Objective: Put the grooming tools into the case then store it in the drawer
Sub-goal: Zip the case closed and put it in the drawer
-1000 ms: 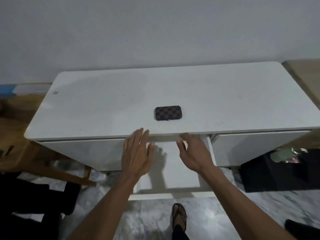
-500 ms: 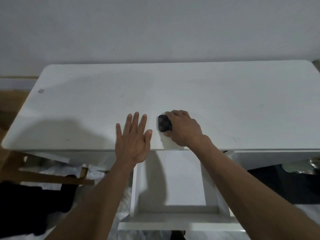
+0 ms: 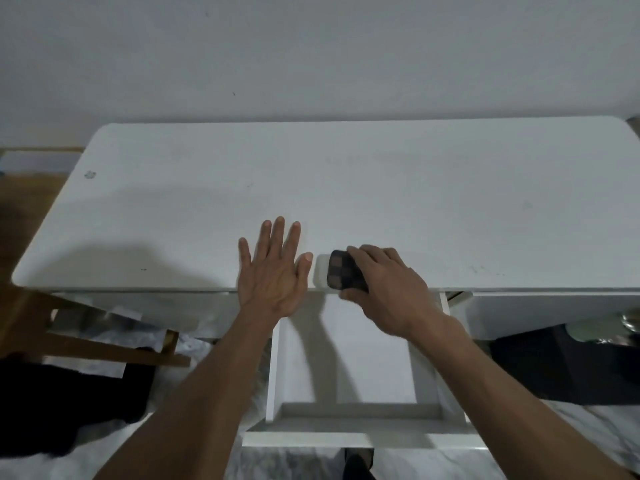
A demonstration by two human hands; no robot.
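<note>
now | drawer (image 3: 346, 362) open, bare | right hand (image 3: 388, 289) clasps case (image 3: 343, 271)

White desk (image 3: 346, 188) against a pale wall, middle drawer (image 3: 346, 362) pulled out below its front edge, right hand (image 3: 388, 289) gripping a brown checkered case (image 3: 341, 271) at the desk's front edge above the drawer, left hand (image 3: 273, 271) flat with fingers spread just beside it

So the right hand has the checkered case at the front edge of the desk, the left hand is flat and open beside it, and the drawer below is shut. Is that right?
Not quite: the drawer is pulled open, as the head view shows. The rest holds: the right hand grips the checkered case at the desk's front edge, and the left hand is flat and open beside it.
</note>
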